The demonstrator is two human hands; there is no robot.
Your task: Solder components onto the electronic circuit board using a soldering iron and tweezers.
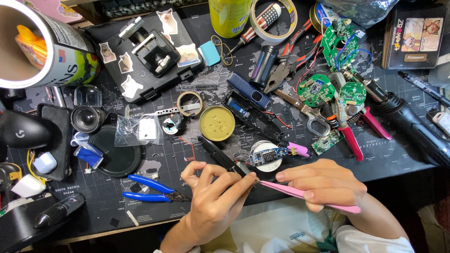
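Blue cutters (149, 188): flat on the mat, just left of the hands.
Left hand (213, 201): fingers pinched on a thin black tool (220, 156), angled up-left.
Right hand (328, 184): gripping pink tweezers (300, 193), tips meeting the left fingertips.
Small blue circuit board (268, 155): just above the hands.

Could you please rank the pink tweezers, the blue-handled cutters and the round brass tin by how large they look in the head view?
1. pink tweezers, longest, though nearest the camera in the right hand
2. blue-handled cutters
3. round brass tin; cutters are longer, the tin wider, so this order is unsure.
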